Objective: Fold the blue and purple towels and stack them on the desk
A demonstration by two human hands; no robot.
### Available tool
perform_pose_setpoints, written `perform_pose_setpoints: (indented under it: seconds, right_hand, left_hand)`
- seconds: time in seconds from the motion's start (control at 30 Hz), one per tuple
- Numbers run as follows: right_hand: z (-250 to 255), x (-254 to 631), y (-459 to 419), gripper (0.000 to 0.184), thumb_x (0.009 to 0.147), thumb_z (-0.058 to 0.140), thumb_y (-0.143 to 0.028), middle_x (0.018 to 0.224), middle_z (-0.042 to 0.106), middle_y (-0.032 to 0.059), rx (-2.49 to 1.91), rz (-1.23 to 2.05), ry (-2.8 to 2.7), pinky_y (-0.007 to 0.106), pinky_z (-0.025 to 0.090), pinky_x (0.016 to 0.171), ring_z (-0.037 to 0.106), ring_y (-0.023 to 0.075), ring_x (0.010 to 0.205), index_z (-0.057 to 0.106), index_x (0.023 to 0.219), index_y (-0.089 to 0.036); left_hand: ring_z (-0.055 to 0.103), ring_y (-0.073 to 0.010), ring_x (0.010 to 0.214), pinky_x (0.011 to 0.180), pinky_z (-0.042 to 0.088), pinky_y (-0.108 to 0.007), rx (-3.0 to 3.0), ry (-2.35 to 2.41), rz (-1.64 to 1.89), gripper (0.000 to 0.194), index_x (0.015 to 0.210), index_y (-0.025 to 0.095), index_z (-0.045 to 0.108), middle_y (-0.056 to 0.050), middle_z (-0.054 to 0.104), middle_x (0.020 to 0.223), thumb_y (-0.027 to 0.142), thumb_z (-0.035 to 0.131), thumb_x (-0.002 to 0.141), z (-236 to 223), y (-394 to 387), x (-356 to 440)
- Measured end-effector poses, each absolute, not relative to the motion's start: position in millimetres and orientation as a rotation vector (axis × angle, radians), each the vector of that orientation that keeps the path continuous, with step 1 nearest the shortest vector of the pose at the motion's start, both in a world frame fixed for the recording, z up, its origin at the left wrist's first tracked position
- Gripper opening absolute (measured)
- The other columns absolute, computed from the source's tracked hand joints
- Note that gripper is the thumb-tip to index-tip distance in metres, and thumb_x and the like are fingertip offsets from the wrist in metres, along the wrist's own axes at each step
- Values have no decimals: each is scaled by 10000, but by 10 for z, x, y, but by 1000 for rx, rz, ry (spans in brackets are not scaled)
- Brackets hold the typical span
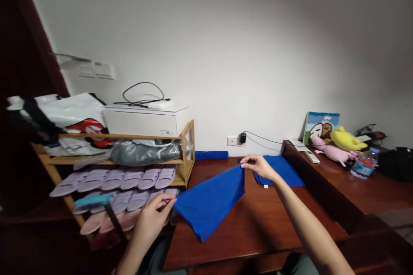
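Pinching a blue towel by two of its corners, we held it stretched at a slant above a dark wooden table. Our left hand was clenched on the near corner, out by the table's left edge, and our right hand gripped the far corner with its fingertips. The third corner sagged toward the tabletop, though we could not tell whether it touched.

The main risk looked like a slipped pinch: the thin corners gave our fingers little to hold, and a sudden pull could have dropped the towel. The left side was the tightest. A swing that way could have dragged the cloth off the table edge and onto a teal-headed brush and the lilac slippers on the bamboo shoe rack. Reaching far right could have snagged a folded blue towel lying flat on the table, with a rolled blue towel further back against the wall.

We had open wood in front of our right arm and beneath the towel, between the rack and the raised side desk. That desk's dark edge bounded the right, while the table's near edge ran just below the hanging corner.
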State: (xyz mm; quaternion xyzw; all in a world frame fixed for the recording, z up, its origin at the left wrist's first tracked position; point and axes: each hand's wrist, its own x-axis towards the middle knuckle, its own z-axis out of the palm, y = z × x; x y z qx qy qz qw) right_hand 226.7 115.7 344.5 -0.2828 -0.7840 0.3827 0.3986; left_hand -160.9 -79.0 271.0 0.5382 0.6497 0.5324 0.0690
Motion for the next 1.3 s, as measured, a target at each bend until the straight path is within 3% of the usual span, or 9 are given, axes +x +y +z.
perform_pose_setpoints:
  seconds: [0.23,0.37,0.5,0.6,0.7,0.9,1.07,1.2,1.3]
  right_hand:
    - [3738,2810,828,455,736,902,-616,924,801,54,-735,922,-1816,360,587,833,734,227,887,813,919,-209]
    - [3717,2980,687,420,731,915,-590,912,799,58,-761,895,-1780,365,587,845,735,235,902,815,884,-211]
    - [3630,3106,553,436,712,927,-595,845,777,50,-758,933,-1699,325,576,729,713,204,789,800,855,-203]
    - [3557,3192,443,407,736,925,-565,810,753,33,-753,981,-1653,293,544,642,680,176,720,791,869,-205]
    - [3497,3273,308,362,744,935,-525,819,745,28,-715,982,-1628,295,548,666,674,170,732,787,852,-212]
    - [3310,3373,129,312,789,912,-510,861,743,51,-673,925,-1556,311,560,698,679,191,791,788,835,-228]
    - [2917,3232,567,378,833,850,-571,855,757,49,-837,916,-1489,320,568,699,683,191,757,794,951,-217]
    - [2328,2926,1366,519,841,762,-666,846,779,63,-1014,931,-1508,338,586,712,705,208,745,786,1035,-185]
    - [1823,2651,1949,467,847,720,-623,942,811,100,-1229,849,-1524,365,603,806,750,246,864,783,978,-178]
  left_hand:
    - [792,-265,872,897,665,-409,1824,1773,1469,632,795,253,760,-58,834,928,871,674,695,3450,-582,-1323]
    - [793,-292,946,931,664,-449,1752,1690,1464,657,761,226,756,-106,838,988,868,755,619,3618,-587,-1290]
    - [786,-330,1047,962,654,-497,1648,1589,1457,625,769,208,768,-141,840,1094,790,859,560,3780,-657,-1260]
    - [773,-335,1112,998,640,-471,1605,1556,1470,544,818,207,798,-148,833,1157,697,889,601,3897,-756,-1183]
    - [770,-343,1131,1000,643,-441,1515,1541,1545,529,832,221,827,-142,842,1127,681,901,580,3912,-843,-1106]
    - [761,-368,1155,952,671,-434,1300,1431,1650,437,780,239,838,-123,832,1182,608,931,566,3613,-848,-1059]
    - [729,-357,1235,1053,623,-446,1228,1413,1605,499,937,224,850,-120,836,1166,576,931,592,3216,-261,-1108]
    - [749,-329,1199,1090,593,-465,1264,1509,1521,553,1068,187,828,-137,821,1203,580,859,680,2572,620,-1230]
    - [791,-307,1085,1019,627,-453,1348,1680,1408,454,985,182,827,-130,847,1097,547,781,719,1977,1249,-1289]
